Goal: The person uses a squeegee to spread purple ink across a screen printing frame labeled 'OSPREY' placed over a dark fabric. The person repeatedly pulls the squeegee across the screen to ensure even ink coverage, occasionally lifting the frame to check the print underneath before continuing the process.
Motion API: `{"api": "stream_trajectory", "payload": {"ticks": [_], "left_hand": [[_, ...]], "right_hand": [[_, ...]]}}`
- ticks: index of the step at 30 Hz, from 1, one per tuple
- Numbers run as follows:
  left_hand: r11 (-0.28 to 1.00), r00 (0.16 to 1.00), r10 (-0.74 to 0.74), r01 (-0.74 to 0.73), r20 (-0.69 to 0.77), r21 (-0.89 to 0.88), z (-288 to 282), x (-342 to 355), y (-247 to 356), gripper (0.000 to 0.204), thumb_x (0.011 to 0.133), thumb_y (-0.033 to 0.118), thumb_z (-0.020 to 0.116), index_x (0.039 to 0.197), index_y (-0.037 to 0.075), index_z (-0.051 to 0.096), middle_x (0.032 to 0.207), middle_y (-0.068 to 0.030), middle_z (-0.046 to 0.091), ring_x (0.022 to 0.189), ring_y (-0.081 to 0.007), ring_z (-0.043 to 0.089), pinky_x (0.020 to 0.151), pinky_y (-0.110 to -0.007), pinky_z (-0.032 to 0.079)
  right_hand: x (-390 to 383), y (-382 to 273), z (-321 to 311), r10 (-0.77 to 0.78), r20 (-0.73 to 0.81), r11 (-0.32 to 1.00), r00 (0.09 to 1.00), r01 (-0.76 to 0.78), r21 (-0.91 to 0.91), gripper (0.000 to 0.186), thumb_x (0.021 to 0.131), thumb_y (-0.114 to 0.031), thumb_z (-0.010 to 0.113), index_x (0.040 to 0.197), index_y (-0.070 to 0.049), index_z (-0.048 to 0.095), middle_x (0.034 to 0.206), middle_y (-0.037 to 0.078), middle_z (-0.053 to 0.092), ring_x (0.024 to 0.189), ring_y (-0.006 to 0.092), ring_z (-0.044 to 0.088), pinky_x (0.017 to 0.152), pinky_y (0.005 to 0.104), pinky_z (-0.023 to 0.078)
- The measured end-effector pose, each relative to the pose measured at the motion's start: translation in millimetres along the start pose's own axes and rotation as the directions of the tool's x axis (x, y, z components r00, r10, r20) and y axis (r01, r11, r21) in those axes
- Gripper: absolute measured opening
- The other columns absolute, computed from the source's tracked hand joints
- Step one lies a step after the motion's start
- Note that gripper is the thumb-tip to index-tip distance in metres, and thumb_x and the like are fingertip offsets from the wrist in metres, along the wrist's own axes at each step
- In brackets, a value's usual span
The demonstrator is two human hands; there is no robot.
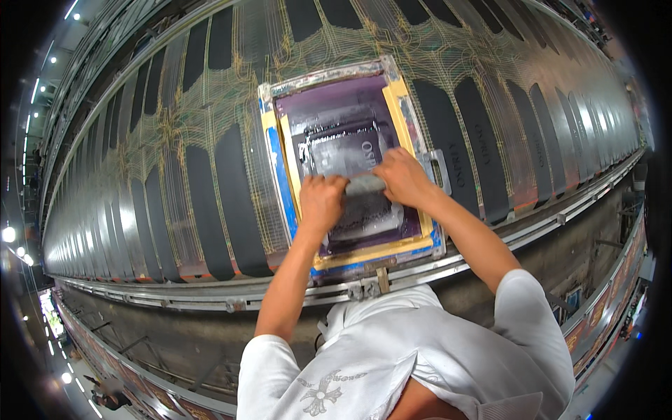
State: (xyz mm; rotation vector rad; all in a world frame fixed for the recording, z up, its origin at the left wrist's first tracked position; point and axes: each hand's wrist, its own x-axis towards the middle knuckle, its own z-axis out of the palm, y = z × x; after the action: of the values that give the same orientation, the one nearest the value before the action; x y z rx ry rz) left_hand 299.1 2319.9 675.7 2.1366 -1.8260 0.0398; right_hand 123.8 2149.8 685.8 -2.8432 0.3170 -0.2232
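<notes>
Both of my hands work at the centre of the frame, my left hand and my right hand closed, fingers curled, around opposite ends of a grey bar. The bar lies crosswise between them over a printing screen, its lower edge hidden from view. The screen, a metal-rimmed rectangle slightly tilted in the picture, sits mid-frame, lined with yellow tape and blue tape around a purple mesh; wet-looking dark ink shines inside it. A metal handle juts from the screen's right side, near my right wrist. Beneath, a long table curves across the upper frame, carrying rows of black panels, several at right bearing pale lettering, and a web of yellow lines. A metal rail borders the table's near edge, just beyond my white shirt, which fills the lower centre. At far lower left stands another person in dark clothing.
</notes>
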Motion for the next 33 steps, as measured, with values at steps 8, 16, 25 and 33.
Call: {"api": "stream_trajectory", "payload": {"ticks": [8, 16, 25, 33], "left_hand": [[1.0, 0.999, 0.001, -0.002, 0.044, 0.023, 2.5, 142.4, -82.3, 0.032, 0.071, 0.028, 0.088, 0.097, 0.011, 0.079, 0.079, -0.0094, 0.073, 0.076, -0.0332, 0.071, 0.074, -0.046, 0.054], [0.998, 0.994, -0.068, 0.067, 0.083, 0.009, 9.1, 133.6, -75.4, 0.033, 0.072, 0.027, 0.088, 0.099, 0.011, 0.079, 0.075, -0.0114, 0.072, 0.073, -0.0334, 0.072, 0.069, -0.045, 0.056], [0.992, 0.998, -0.052, 0.055, 0.023, -0.115, 12.2, -73.0, 42.6, 0.024, 0.072, 0.004, 0.07, 0.094, 0.011, 0.076, 0.092, -0.0068, 0.073, 0.08, -0.0264, 0.065, 0.078, -0.042, 0.043], [0.994, 0.992, -0.095, 0.099, 0.081, -0.044, -11.7, -100.4, 69.5, 0.054, 0.062, 0.012, 0.085, 0.114, 0.015, 0.073, 0.103, -0.0007, 0.07, 0.098, -0.0249, 0.063, 0.087, -0.04, 0.045]], "right_hand": [[137.4, 102.4, -1.7, 0.072, 0.065, 0.993, 0.995, -0.078, 0.091, 0.02, 0.071, -0.02, 0.084, 0.086, -0.009, 0.076, 0.079, 0.018, 0.071, 0.084, 0.0415, 0.068, 0.08, 0.051, 0.053], [131.8, 97.8, 5.0, 0.09, 0.101, 0.975, 0.991, -0.108, 0.194, 0.018, 0.072, -0.017, 0.082, 0.083, -0.005, 0.074, 0.077, 0.02, 0.07, 0.08, 0.0407, 0.069, 0.075, 0.049, 0.054], [-60.1, -38.1, 28.1, 0.023, 0.054, 0.98, 0.998, -0.033, 0.199, 0.04, 0.062, -0.001, 0.075, 0.101, -0.005, 0.077, 0.084, 0.014, 0.069, 0.093, 0.0337, 0.065, 0.089, 0.0444, 0.049], [-69.9, 20.3, 2.2, 0.423, -0.46, 0.906, 0.781, -0.347, 0.243, 0.044, 0.088, -0.038, 0.078, 0.114, -0.003, 0.071, 0.108, 0.02, 0.07, 0.106, 0.0392, 0.064, 0.096, 0.0483, 0.048]]}}
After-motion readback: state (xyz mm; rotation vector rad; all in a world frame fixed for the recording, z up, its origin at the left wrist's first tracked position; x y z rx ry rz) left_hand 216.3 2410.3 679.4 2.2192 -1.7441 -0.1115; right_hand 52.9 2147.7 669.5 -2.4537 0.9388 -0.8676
